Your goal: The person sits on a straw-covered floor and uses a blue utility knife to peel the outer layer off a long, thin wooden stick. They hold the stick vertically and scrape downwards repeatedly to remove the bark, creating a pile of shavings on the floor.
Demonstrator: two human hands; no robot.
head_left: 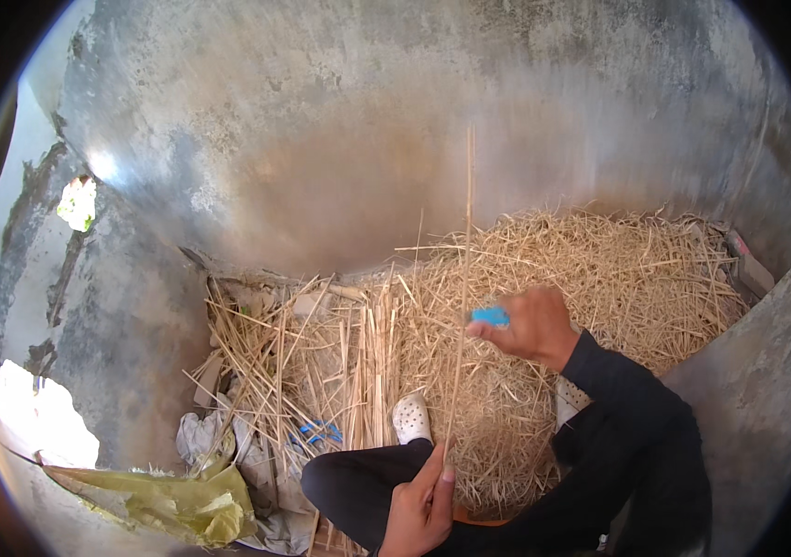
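Note:
My left hand [421,509] is closed at the bottom of the view, pinching the lower end of a long thin cane-like strip [466,251] between thumb and fingers. The strip rises almost straight away from me, past the straw and in front of the far wall. My right hand [538,325] is closed around a small blue object [490,317] right beside the strip's middle. Slight blur and the fingers hide its full shape, so its kind and whether it touches the strip are unclear.
Straw-like shavings [618,269] are heaped at the right. Loose strips [372,357] lie left of my white clog [410,420]. A yellow-green sack [182,501] is at lower left. A grey wall [349,139] encloses the far side; a brick-like block [750,269] sits at the right.

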